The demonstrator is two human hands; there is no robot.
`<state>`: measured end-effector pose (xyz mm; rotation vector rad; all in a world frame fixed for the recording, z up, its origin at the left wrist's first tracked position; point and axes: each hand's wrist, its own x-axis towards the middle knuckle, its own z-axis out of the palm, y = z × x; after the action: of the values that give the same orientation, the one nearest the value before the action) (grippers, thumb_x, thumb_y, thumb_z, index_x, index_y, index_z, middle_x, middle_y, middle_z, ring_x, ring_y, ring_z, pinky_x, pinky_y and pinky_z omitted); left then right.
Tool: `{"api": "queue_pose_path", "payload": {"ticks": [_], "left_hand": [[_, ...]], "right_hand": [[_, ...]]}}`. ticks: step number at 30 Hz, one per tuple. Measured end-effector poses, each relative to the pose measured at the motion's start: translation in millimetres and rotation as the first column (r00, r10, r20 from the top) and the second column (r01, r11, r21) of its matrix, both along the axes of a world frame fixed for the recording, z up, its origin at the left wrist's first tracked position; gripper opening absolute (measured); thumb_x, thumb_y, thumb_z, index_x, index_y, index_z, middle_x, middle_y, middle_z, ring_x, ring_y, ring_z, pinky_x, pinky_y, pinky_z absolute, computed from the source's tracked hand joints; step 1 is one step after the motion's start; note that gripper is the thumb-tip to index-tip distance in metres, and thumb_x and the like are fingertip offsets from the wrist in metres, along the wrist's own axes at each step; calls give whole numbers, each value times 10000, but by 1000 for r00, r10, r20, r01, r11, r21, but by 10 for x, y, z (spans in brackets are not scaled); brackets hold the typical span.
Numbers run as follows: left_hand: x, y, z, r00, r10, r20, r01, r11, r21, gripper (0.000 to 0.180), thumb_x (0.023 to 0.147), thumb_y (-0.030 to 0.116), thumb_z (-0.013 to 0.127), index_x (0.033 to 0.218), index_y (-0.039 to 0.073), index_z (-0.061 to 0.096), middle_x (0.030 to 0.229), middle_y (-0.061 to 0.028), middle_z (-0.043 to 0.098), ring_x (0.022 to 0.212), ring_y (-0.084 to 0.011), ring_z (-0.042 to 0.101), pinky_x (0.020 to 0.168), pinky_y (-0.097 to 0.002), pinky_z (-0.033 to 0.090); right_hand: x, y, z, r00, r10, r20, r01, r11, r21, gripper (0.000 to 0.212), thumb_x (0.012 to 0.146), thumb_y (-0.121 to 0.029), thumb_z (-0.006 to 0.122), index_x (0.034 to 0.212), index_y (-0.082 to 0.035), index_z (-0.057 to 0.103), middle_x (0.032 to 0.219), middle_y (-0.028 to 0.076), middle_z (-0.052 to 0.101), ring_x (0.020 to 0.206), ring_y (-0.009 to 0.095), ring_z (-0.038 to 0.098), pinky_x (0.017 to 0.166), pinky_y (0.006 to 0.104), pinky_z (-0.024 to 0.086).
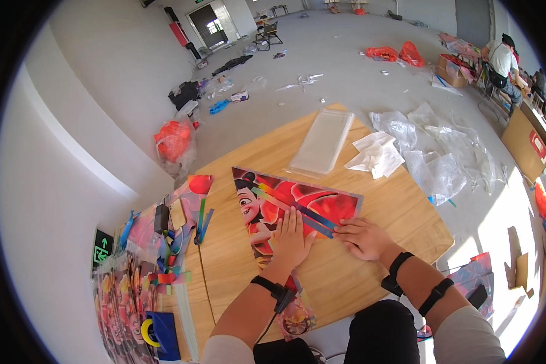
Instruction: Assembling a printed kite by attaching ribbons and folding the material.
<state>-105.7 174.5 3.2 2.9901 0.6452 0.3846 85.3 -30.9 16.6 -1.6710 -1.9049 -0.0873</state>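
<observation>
A triangular red sheet (340, 202) printed with a cartoon figure, like a kite's sail, lies on the wooden table (382, 285). Two rainbow-coloured ribbon strips (312, 216) run slantwise across it. My left hand (290, 239) rests flat and open on the sheet, its fingertips at the strips. At their right-hand ends, my right hand (363, 238) has bent fingers closed on the ribbon, at the sheet's lower right edge. A narrower printed piece (298, 312) hangs toward my lap, partly hidden under my left forearm.
Clear plastic sleeves (323, 142) and crumpled white paper (376, 155) lie at the table's far side. At left are stacked printed sheets (124, 303), ribbon scraps (205, 225) and a yellow tape roll (148, 333) on a blue holder. Plastic wrapping (440, 173) covers floor at right; a person (503, 64) sits beyond.
</observation>
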Motion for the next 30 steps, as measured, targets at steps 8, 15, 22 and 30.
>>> {"api": "queue_pose_path", "payload": {"ticks": [8, 15, 22, 30], "left_hand": [[-4, 718, -26, 985, 130, -110, -123, 990, 67, 785, 1042, 521, 442, 1570, -47, 319, 1655, -228, 302, 1538, -357, 291, 1249, -497, 242], [22, 1139, 100, 962, 204, -180, -200, 979, 42, 752, 1054, 471, 441, 1579, -47, 298, 1647, -255, 294, 1542, -373, 274, 1253, -483, 221], [19, 350, 248, 998, -66, -13, 67, 997, 41, 714, 1045, 417, 469, 1576, -34, 313, 1669, -236, 258, 1546, -398, 249, 1254, -529, 201], [-67, -5, 158, 964, -259, -51, 257, 965, -45, 731, 1031, 424, 512, 1602, 22, 295, 1689, -205, 224, 1542, -423, 247, 1246, -538, 212]], "right_hand": [[-19, 10, -9, 1000, -14, -10, 13, 1000, -18, 317, 930, -185, 634, 1219, -108, 738, 1295, 20, 702, 1313, 251, 575, 1118, 412, 447], [-25, 15, 5, 999, -20, -27, 20, 1000, -14, 314, 930, -189, 636, 1217, -113, 739, 1303, 12, 698, 1332, 240, 562, 1124, 409, 442], [0, -19, -8, 999, -31, -23, 30, 999, -12, 315, 931, -185, 637, 1220, -112, 738, 1306, 18, 697, 1336, 241, 560, 1122, 416, 440], [-14, 21, -45, 1000, -5, -29, 5, 1000, -5, 345, 898, -149, 656, 1232, -124, 739, 1309, 31, 696, 1330, 268, 565, 1120, 431, 447]]}}
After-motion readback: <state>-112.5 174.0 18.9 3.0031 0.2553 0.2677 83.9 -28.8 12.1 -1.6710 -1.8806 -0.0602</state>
